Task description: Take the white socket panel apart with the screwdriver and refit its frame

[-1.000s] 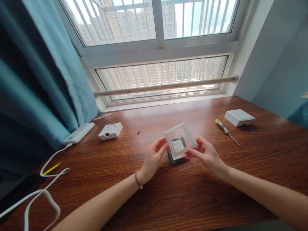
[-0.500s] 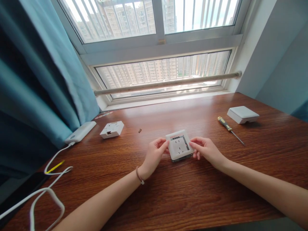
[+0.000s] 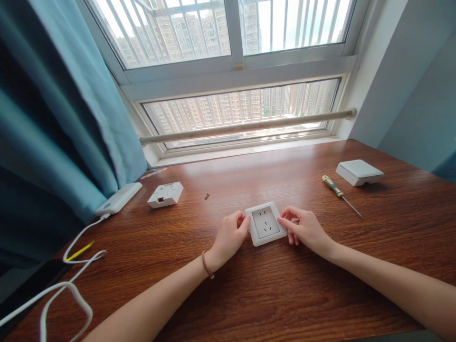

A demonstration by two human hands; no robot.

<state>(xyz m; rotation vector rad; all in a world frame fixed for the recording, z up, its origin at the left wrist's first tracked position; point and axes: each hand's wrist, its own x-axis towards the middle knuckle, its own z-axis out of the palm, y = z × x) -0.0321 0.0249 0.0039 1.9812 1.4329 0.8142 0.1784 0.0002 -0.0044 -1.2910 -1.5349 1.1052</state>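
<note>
A white wall socket (image 3: 265, 222) lies face up on the brown table, its square frame sitting flush around the slotted middle. At its left edge my left hand (image 3: 230, 232) is closed, thumb and fingers pinching the rim. On the opposite side my right hand (image 3: 307, 231) pinches the right rim between thumb and forefinger, the other fingers curled underneath. The socket's underside is out of sight. Beyond the left hand lie small brass-coloured screws (image 3: 207, 196), too small to count surely.
A white mounting box (image 3: 166, 195) stands at the back left. To the right are a screwdriver (image 3: 334, 186) and a white switch-like box (image 3: 359, 172). A white power bank (image 3: 119, 198) with a cable (image 3: 83, 225) and a yellow strip (image 3: 80, 251) lie far left, by the curtain (image 3: 117, 118).
The loose, offset frame has dropped into line around the socket's middle, closing the dark gap. The socket now lies flatter and slightly lower, with both hands still at its sides.
</note>
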